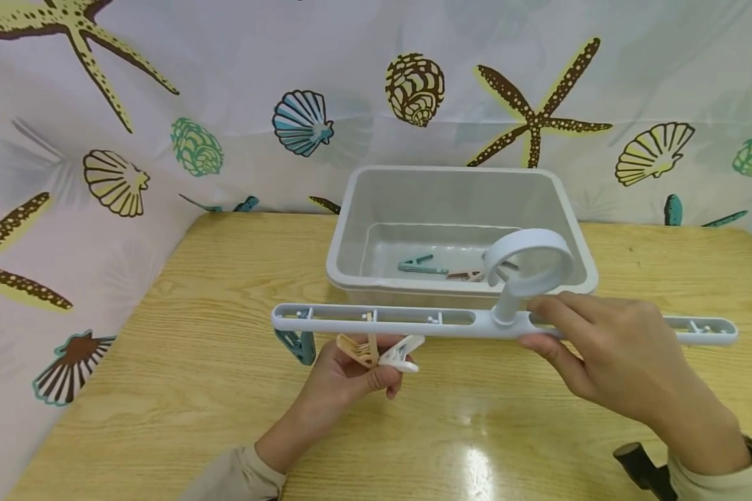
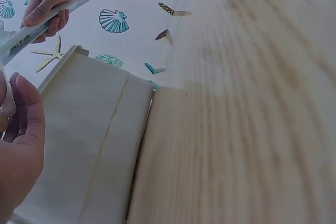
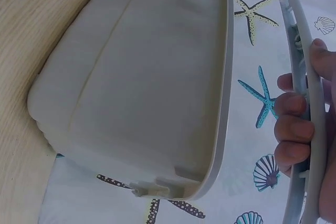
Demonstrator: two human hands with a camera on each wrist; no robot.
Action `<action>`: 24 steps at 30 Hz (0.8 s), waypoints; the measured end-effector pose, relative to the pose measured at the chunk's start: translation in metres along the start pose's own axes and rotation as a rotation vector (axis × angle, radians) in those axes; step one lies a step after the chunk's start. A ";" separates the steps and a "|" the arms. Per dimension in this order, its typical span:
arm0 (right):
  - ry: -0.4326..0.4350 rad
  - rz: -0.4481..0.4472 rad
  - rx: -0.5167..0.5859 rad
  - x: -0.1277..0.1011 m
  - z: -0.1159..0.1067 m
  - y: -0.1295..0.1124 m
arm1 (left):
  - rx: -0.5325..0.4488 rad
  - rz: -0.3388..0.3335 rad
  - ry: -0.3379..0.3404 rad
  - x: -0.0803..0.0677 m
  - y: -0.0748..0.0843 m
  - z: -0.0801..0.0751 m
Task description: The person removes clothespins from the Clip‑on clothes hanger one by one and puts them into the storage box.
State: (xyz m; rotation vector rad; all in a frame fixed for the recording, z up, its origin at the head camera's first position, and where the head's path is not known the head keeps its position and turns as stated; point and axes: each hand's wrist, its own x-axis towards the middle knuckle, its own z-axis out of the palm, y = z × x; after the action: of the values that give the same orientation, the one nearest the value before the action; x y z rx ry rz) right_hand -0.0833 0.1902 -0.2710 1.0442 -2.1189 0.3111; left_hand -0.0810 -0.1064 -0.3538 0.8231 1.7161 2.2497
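A pale blue-grey hanger bar (image 1: 382,321) with a ring-shaped hook (image 1: 529,240) is held above the table. My right hand (image 1: 627,355) grips it right of the hook; in the right wrist view the fingers (image 3: 294,129) curl round the bar. My left hand (image 1: 341,383), below the bar, pinches a white clothespin (image 1: 401,353) between thumb and fingers. Just left of that pin, a beige clothespin (image 1: 358,350) hangs from the bar, against the left hand. A blue clothespin (image 1: 297,346) hangs near the bar's left end.
Behind the bar stands a light grey plastic bin (image 1: 338,268). Inside lie a green clothespin (image 1: 421,266), a brownish clothespin (image 1: 466,275) and another partly hidden by the hook. A dark-handled object (image 1: 639,466) is by the right forearm. A shell-patterned curtain (image 1: 244,83) backs the wooden table (image 1: 225,278).
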 end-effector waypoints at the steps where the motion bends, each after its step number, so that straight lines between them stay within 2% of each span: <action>1: -0.002 0.005 0.002 -0.001 -0.001 0.000 | -0.005 -0.009 -0.005 0.000 -0.001 0.001; 5: -0.013 0.012 0.002 -0.002 -0.002 0.002 | 0.012 -0.107 -0.032 -0.001 -0.003 0.005; 8: -0.019 0.015 -0.003 -0.004 -0.002 0.004 | 0.073 -0.199 -0.111 -0.002 0.001 0.007; 10: -0.025 0.020 -0.008 -0.004 -0.002 0.005 | 0.132 -0.221 -0.172 -0.001 0.005 0.009; 12: -0.028 0.026 -0.010 -0.005 -0.002 0.006 | 0.188 -0.244 -0.206 -0.001 0.011 0.010; 20: -0.027 0.032 -0.011 -0.006 0.000 0.008 | 0.318 -0.323 -0.244 -0.005 0.022 0.008; 24: -0.031 0.036 -0.009 -0.005 0.001 0.008 | 0.410 -0.404 -0.244 -0.011 0.025 0.005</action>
State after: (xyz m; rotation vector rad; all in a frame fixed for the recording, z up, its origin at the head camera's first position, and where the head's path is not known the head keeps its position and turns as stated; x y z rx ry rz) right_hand -0.0878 0.1975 -0.2749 1.0131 -2.1665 0.3040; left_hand -0.0651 -0.1152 -0.3331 0.7055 2.0304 1.5010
